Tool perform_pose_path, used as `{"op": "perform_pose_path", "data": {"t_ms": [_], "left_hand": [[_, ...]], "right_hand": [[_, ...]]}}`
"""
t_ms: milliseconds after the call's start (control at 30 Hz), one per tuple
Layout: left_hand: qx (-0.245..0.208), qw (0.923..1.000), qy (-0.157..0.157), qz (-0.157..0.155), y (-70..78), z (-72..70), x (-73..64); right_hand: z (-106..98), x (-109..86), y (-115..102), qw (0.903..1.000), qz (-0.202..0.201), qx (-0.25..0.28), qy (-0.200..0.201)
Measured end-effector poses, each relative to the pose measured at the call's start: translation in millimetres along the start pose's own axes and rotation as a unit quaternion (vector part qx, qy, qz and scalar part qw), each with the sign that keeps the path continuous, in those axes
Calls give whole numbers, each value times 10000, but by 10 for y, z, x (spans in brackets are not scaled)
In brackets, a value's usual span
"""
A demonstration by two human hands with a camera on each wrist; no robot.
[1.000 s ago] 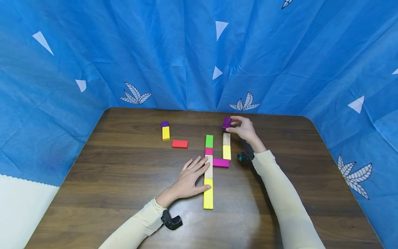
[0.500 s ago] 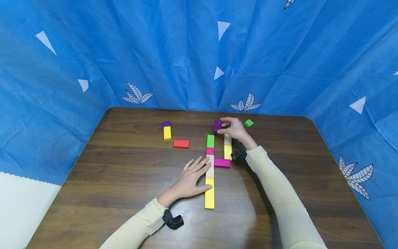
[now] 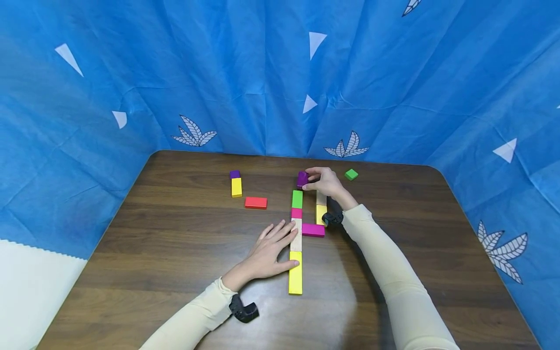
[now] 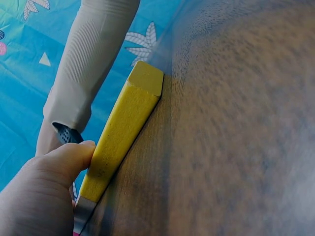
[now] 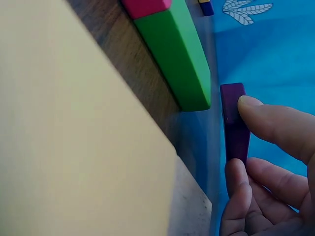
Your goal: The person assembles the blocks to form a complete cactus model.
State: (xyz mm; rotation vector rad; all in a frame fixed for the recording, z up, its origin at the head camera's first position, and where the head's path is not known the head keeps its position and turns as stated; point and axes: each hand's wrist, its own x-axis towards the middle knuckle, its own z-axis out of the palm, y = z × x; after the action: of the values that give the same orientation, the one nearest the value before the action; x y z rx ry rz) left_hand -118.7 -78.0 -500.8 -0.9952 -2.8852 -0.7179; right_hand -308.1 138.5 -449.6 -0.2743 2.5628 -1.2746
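Observation:
My right hand (image 3: 325, 182) pinches a purple block (image 5: 235, 113) between thumb and fingers. That block is just beyond the far end of a green block (image 3: 297, 199), with a gap between them in the right wrist view. The green block heads a straight row: a pink block (image 3: 296, 213), a whitish block (image 3: 297, 243) and a long yellow block (image 3: 295, 279) follow towards me. My left hand (image 3: 262, 257) lies with fingers spread, fingertips on the whitish block and thumb against the yellow one. A magenta block (image 3: 313, 230) juts rightward from the row.
Right of the row, a beige block (image 3: 321, 198) and a yellow block (image 3: 321, 213) line up, partly behind my right hand and wrist. A small green block (image 3: 351, 174) lies back right. At left are a red block (image 3: 255, 203), a yellow block (image 3: 236, 187) and a dark-purple block (image 3: 235, 174).
My right hand has carried the purple block leftward, from beyond the beige block to the far end of the row. The small green block has come into sight. My left hand stays put.

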Motion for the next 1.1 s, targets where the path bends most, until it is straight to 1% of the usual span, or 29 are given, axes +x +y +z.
{"op": "perform_pose_path", "data": {"t_ms": [267, 667, 900, 1100], "left_hand": [[-49, 10000, -51, 11, 11, 5, -2], [-48, 9996, 214, 196, -4, 29, -6], [12, 9996, 188, 202, -2, 15, -13], [12, 9997, 168, 155, -3, 1, -11]], "right_hand": [[40, 14, 33, 9999, -96, -76, -63], [64, 4, 16, 9998, -96, -154, -111], [77, 23, 30, 9997, -20, -153, -178], [84, 46, 40, 9996, -129, -172, -197]]}}
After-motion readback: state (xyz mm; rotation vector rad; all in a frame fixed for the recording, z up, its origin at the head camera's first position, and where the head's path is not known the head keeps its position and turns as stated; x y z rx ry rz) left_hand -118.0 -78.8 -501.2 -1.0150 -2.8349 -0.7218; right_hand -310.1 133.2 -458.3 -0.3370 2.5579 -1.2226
